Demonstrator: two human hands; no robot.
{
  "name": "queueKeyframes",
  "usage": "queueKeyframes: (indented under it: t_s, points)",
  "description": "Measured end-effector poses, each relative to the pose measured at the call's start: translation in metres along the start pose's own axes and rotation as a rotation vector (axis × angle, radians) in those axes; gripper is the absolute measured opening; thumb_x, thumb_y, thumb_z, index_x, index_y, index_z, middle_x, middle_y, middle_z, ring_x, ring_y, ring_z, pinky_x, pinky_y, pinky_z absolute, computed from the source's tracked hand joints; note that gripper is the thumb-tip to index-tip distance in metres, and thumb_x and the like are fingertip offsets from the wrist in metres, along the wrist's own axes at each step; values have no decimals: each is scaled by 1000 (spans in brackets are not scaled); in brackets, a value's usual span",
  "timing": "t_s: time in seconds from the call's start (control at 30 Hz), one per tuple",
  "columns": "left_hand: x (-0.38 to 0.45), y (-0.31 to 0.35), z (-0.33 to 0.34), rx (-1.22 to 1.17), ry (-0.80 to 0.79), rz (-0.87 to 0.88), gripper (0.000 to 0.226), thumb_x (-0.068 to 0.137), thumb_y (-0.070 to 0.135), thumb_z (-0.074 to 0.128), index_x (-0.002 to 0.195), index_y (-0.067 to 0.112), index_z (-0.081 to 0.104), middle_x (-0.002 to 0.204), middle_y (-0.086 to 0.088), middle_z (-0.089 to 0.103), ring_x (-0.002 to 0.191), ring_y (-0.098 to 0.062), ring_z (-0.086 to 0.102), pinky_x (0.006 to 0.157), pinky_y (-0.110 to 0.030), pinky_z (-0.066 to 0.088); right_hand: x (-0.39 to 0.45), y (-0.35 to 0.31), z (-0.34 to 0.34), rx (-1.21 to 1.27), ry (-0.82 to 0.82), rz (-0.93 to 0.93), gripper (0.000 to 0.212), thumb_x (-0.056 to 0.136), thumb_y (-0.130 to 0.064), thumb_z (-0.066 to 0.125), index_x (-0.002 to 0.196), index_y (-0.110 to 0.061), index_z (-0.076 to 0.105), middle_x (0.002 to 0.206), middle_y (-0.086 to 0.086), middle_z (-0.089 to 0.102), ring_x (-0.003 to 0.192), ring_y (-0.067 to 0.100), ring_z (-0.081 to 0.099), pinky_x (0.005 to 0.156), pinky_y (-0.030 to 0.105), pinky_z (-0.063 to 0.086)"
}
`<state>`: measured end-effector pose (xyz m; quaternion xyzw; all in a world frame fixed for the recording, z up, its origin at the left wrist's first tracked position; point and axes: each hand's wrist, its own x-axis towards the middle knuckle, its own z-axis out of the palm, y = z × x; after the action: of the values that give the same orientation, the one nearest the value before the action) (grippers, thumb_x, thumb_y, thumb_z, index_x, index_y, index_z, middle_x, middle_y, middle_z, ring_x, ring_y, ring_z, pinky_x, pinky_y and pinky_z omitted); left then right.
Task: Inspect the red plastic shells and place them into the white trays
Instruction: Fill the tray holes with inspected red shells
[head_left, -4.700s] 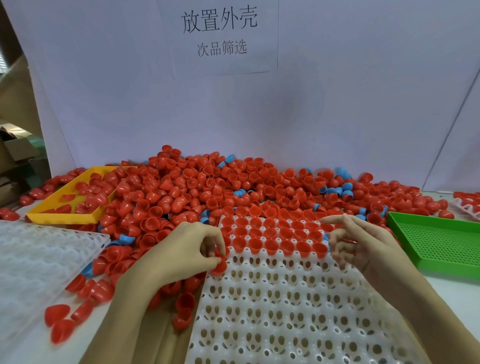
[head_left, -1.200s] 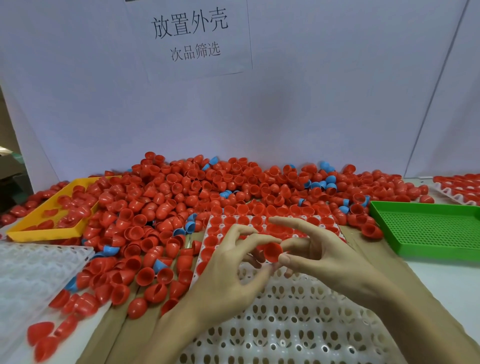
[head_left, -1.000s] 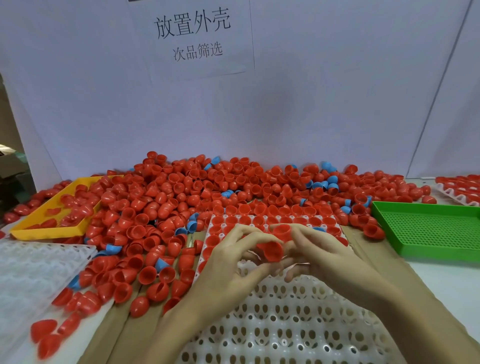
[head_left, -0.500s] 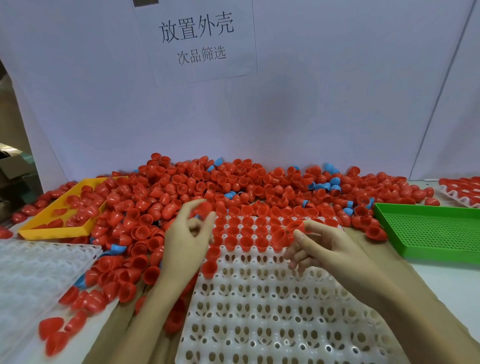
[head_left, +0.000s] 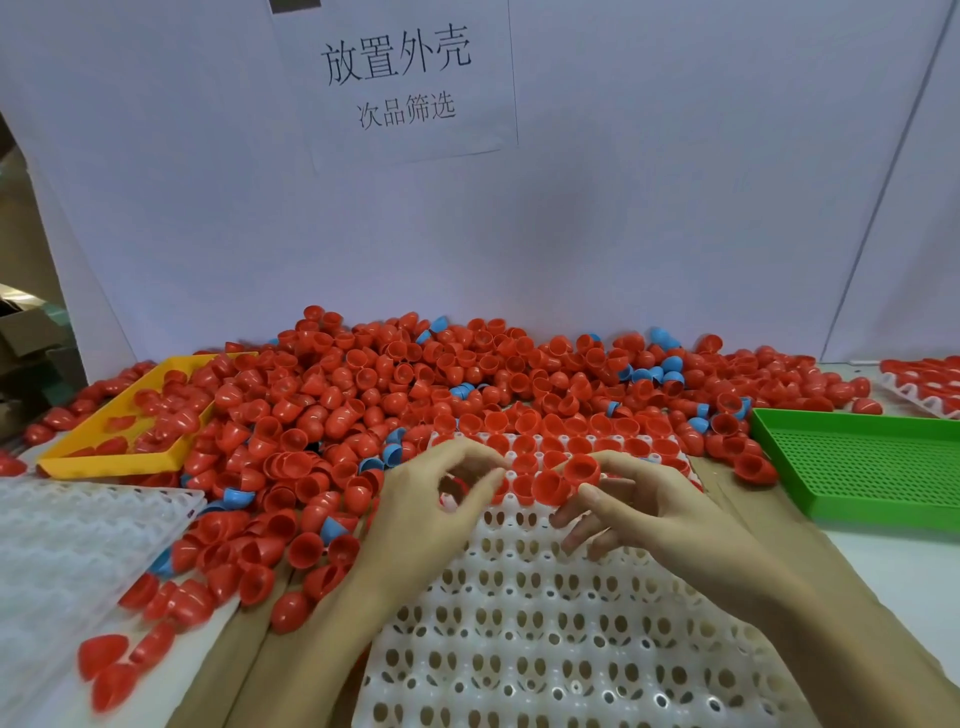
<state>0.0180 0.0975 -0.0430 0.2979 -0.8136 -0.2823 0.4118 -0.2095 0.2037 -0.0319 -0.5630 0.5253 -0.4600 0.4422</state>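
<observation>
Placing step: right hand (head_left: 639, 499) pinches a shell (head_left: 558, 480) over the tray (head_left: 545, 623)'s far rows; left hand (head_left: 441, 499) curled, contents unclear. Next: seat it in an empty cell.

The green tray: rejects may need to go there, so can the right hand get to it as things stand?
Probably yes. The green tray lies open on the table just right of the right hand, with nothing between them. That hand holds a red shell over the white tray.
</observation>
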Motion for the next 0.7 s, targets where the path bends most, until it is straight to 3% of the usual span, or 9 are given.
queueKeyframes:
  t_s: [0.1,0.23,0.43,0.57,0.7]
  points:
    - [-4,9,6,-59,-101,106,12,96,18,75,104,27,78,102,12,72,97,-17,71,80,-23,57,-1,-1,1,-5,-53,-14,26,106,-27,58,128,-16,67,113,10,78,101,30,77,87,37,62]
    - [-8,12,12,-115,-164,114,14,95,24,77,108,29,77,104,12,73,98,-20,71,81,-26,57,-1,-2,2,-8,-102,-28,26,106,-27,58,128,-15,67,114,11,78,103,29,76,88,36,62]
    - [-9,12,14,-90,-120,76,33,94,22,78,120,35,64,103,18,74,104,-4,72,93,-15,51,-1,-2,1,51,-82,-60,26,105,-29,59,129,-24,69,114,12,77,101,32,76,85,34,62]
    - [-10,15,14,-128,-89,18,34,96,24,76,125,35,62,112,23,75,114,2,68,102,-18,49,0,0,0,36,-53,-94,24,98,-21,74,121,-18,68,111,11,75,97,33,76,82,32,60]
    - [-11,19,14,-237,-105,-34,35,95,30,77,127,37,63,115,20,75,117,-1,68,104,-25,51,2,5,2,9,-38,-80,41,87,-20,87,119,-20,61,114,5,73,98,33,74,85,35,61]
